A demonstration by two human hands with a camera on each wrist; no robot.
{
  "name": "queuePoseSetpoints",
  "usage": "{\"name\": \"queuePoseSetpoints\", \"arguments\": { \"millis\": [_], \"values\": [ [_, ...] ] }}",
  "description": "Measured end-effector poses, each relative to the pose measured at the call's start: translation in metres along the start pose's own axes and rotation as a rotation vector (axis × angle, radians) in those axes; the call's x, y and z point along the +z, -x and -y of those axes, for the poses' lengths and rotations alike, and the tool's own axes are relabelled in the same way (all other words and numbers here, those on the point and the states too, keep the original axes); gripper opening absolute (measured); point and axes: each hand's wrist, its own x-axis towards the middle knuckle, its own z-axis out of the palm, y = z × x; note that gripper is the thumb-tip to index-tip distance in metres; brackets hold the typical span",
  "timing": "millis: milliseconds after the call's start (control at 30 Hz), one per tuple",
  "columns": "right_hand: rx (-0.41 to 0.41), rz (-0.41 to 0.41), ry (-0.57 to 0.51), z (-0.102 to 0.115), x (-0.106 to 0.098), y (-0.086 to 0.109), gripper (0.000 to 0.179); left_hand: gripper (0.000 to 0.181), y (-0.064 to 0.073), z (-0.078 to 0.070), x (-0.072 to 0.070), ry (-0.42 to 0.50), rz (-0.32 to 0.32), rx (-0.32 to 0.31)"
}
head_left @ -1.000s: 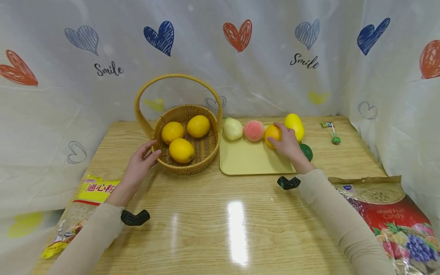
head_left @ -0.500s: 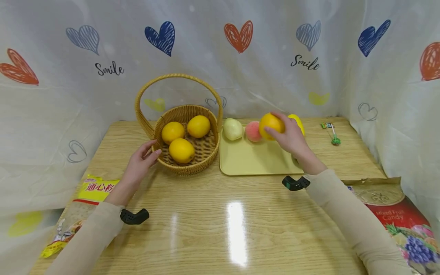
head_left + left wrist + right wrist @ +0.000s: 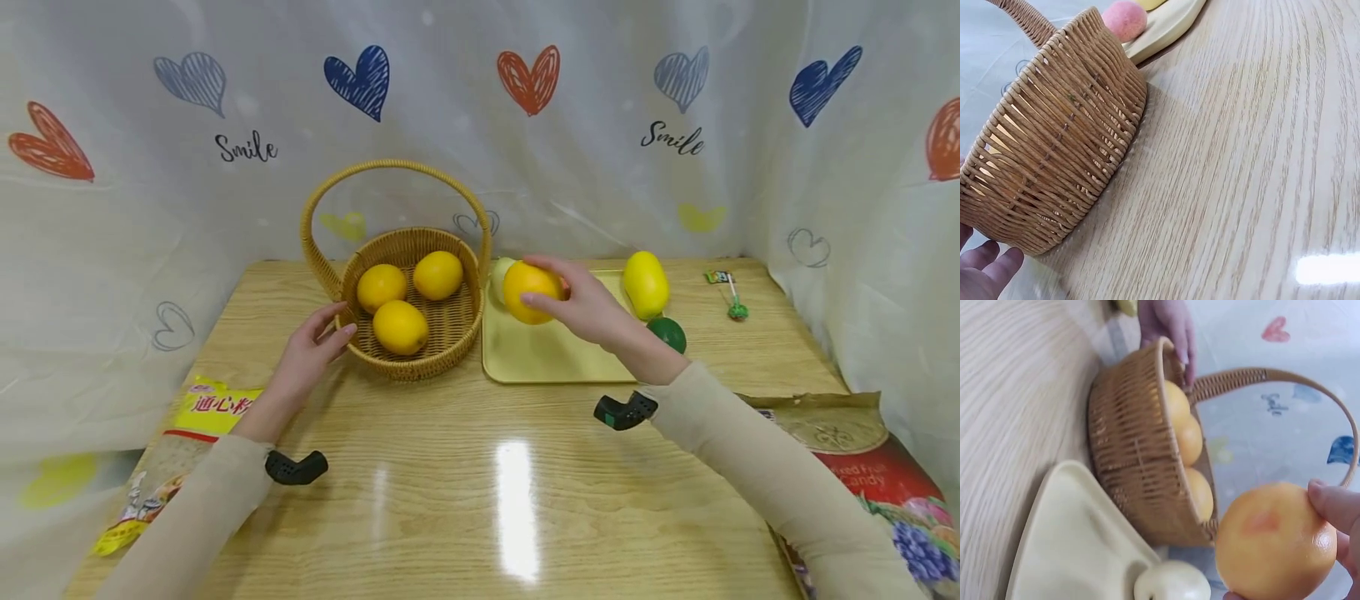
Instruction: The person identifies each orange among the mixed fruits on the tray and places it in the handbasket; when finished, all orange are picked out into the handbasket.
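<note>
My right hand [image 3: 592, 307] holds an orange [image 3: 531, 292] between thumb and fingers, raised over the left part of the pale yellow tray [image 3: 555, 362]. In the right wrist view the orange [image 3: 1275, 540] shows a reddish patch. Behind it, partly covered, is a pale green pear-like fruit [image 3: 498, 279]. The peach is hidden in the head view, but the left wrist view shows the peach [image 3: 1125, 20]. My left hand [image 3: 307, 354] grips the left rim of the wicker basket [image 3: 408, 367]. Three yellow-orange fruits [image 3: 400, 327] lie inside the basket, under its tall arched handle.
A yellow mango-like fruit [image 3: 646, 285] and a dark green round fruit [image 3: 667, 334] sit at the tray's right end. Beyond them lie a wrapped candy [image 3: 717, 277] and a green lollipop [image 3: 738, 310]. A pasta bag [image 3: 180, 442] flanks the left arm, a candy bag [image 3: 847, 433] the right.
The right hand has lifted the orange off the tray and carried it left, past the peach, towards the basket. The left hand stays at the basket rim.
</note>
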Motion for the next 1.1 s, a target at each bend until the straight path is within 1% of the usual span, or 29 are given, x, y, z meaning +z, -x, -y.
{"name": "queuePoseSetpoints", "arguments": {
  "millis": [133, 267, 433, 567, 733, 833, 1000, 1100],
  "values": [
    [-0.014, 0.044, -0.069, 0.008, 0.013, -0.01, 0.058, 0.069, 0.0, 0.0, 0.0, -0.003, -0.001, 0.002],
    [-0.015, 0.074, -0.095, 0.017, 0.024, -0.022, 0.058, 0.069, 0.001, 0.001, 0.0, -0.013, 0.0, 0.005],
    [-0.01, 0.15, -0.145, 0.027, 0.035, -0.036, 0.059, 0.068, 0.001, 0.001, 0.001, -0.012, 0.003, 0.006],
    [-0.007, 0.202, -0.16, 0.032, 0.043, -0.046, 0.06, 0.069, 0.001, 0.0, 0.002, -0.009, -0.001, 0.005],
    [0.025, 0.255, -0.148, 0.034, 0.054, -0.06, 0.06, 0.069, 0.001, -0.001, 0.002, -0.006, -0.003, 0.0],
    [0.027, 0.266, -0.118, 0.033, 0.062, -0.068, 0.061, 0.068, 0.001, -0.001, 0.002, -0.008, -0.004, 0.004],
    [0.019, 0.293, -0.04, 0.031, 0.073, -0.079, 0.061, 0.067, 0.0, 0.0, 0.002, -0.002, 0.0, 0.005],
    [0.031, 0.318, 0.002, 0.032, 0.078, -0.085, 0.061, 0.068, 0.0, 0.0, 0.001, -0.001, 0.0, 0.004]
  ]
}}
